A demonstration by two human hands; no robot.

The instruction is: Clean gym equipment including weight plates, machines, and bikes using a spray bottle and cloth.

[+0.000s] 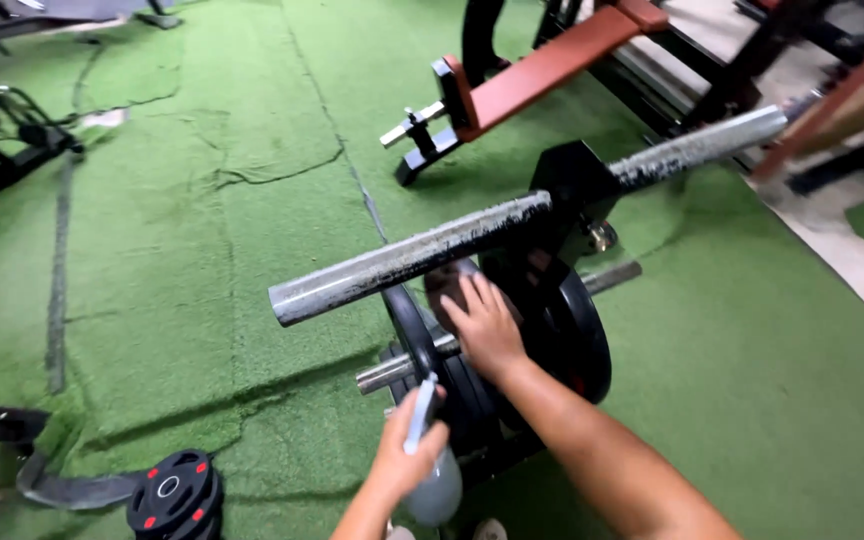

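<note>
Weights, black with red marks, stacked [174, 497] at far left on green turf [202, 250]. My left hand [407, 455] is wrapped closed around a grey bottle [432, 480], held upright just beside the plate rack. Long grey bar [512, 225] crosses above. My right hand [485, 325] lies flat, fingers spread, on a black weight plate [562, 330] standing upright on the rack's peg [392, 372].

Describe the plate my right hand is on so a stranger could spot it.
Start at the long grey bar crossing the green turf. Below it, black plates sit on a rack peg. The right hand rests on the upright plate nearest the peg's end.
</note>
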